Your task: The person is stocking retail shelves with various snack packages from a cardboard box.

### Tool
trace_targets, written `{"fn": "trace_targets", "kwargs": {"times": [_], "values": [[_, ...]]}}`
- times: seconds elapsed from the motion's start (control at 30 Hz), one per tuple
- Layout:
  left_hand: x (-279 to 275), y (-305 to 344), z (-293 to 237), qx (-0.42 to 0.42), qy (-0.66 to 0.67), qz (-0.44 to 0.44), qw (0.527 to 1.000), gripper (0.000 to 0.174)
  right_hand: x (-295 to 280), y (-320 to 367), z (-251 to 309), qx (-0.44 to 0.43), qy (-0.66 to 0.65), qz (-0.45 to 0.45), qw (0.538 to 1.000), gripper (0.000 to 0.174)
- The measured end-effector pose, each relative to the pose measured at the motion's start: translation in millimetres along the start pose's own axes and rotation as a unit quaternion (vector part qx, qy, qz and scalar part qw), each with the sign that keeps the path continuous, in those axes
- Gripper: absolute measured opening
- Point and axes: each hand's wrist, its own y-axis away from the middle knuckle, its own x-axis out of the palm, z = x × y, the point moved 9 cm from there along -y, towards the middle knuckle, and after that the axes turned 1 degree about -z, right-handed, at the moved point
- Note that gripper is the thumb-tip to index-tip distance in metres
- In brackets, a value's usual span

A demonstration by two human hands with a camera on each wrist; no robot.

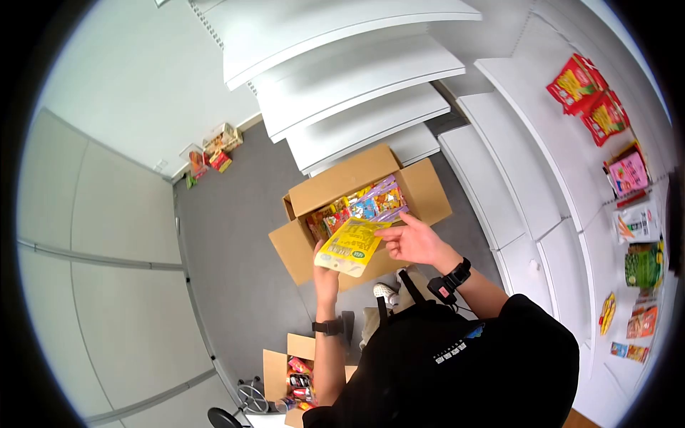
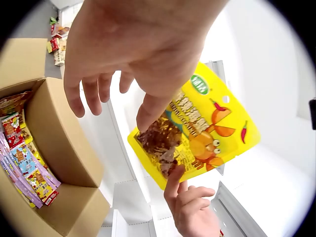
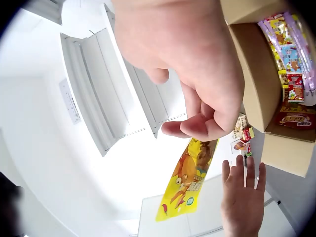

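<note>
Yellow pouch, orange crab print

White shelves stand against the wall. Along the shelving at the right of the head view sit red bags, a pink packet and a green bag. Packaged goods lie on the grey floor; a black-topped stool stands near a small carton.

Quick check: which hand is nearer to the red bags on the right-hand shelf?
Right hand. It is at the edge of the yellow pouch facing the red bags, though well short of them. The left hand is by the pouch's opposite side, farther away.
</note>
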Motion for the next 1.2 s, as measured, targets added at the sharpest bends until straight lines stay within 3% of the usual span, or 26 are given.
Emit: {"fn": "trace_targets", "kwargs": {"times": [0.17,0.27,0.37,0.47,0.57,0.73,0.87,0.97,1.07,1.2], "values": [[37,15,-68,0.107,-0.018,0.052,0.993,0.054,32,41,-4,-0.003,0.018,0.014,1.000,0.069],[49,21,-91,0.227,-0.157,0.080,0.958,0.043,39,60,-1,-0.026,0.043,0.036,0.998,0.069],[64,29,-108,0.248,-0.163,0.119,0.947,0.033,38,73,1,-0.039,0.026,0.037,0.998,0.067],[75,29,-75,0.107,-0.045,0.136,0.984,0.024,48,100,5,-0.066,0.001,0.029,0.997,0.063],[100,50,-81,0.058,-0.003,0.140,0.988,0.021,21,115,8,-0.084,0.009,0.073,0.994,0.057],[146,91,-99,0.116,0.012,0.162,0.980,0.020,-4,174,-8,-0.132,0.068,-0.013,0.989,0.046],[175,138,-92,0.108,0.005,0.177,0.978,0.019,-17,233,-26,-0.171,0.108,-0.054,0.978,0.039],[196,176,-94,0.116,0.004,0.184,0.976,0.018,-26,275,-39,-0.199,0.159,-0.039,0.966,0.033],[221,216,-90,0.094,0.017,0.204,0.974,0.019,-30,320,-50,-0.251,0.249,-0.033,0.935,0.023],[253,262,-91,0.085,0.044,0.224,0.970,0.016,-33,381,-67,-0.288,0.338,-0.120,0.888,0.018]]}}
